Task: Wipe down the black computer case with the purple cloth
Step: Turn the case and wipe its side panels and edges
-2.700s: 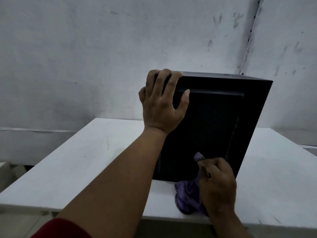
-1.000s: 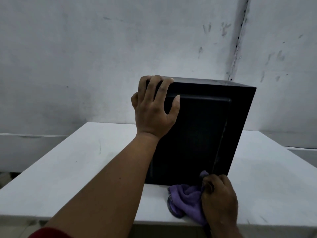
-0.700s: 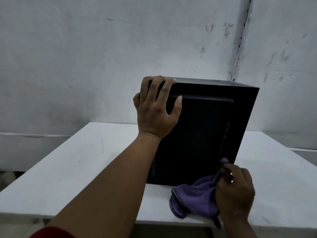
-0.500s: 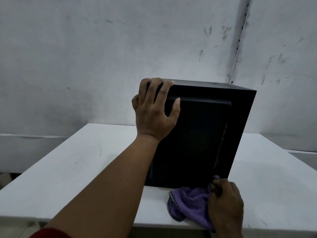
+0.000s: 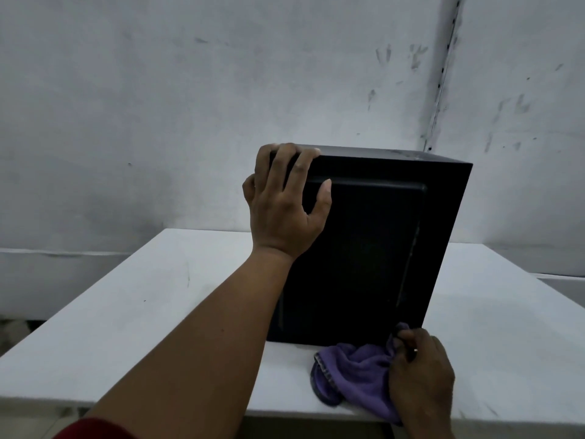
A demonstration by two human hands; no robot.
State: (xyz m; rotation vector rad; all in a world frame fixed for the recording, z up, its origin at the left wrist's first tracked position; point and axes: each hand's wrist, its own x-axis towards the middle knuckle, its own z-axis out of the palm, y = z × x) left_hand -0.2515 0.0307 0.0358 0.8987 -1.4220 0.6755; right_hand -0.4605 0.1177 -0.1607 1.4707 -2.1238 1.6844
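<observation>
The right hand bunches the cloth, fingers curled into it, and presses a fold against the lower right corner of the case. The rest of the cloth trails left on the tabletop, close to its near edge. The left hand braces the case at its upper left corner, fingers hooked over the top edge, thumb spread on the near face; its forearm hides part of that face. The case stands upright mid-tabletop. Behind is a scuffed grey wall.
</observation>
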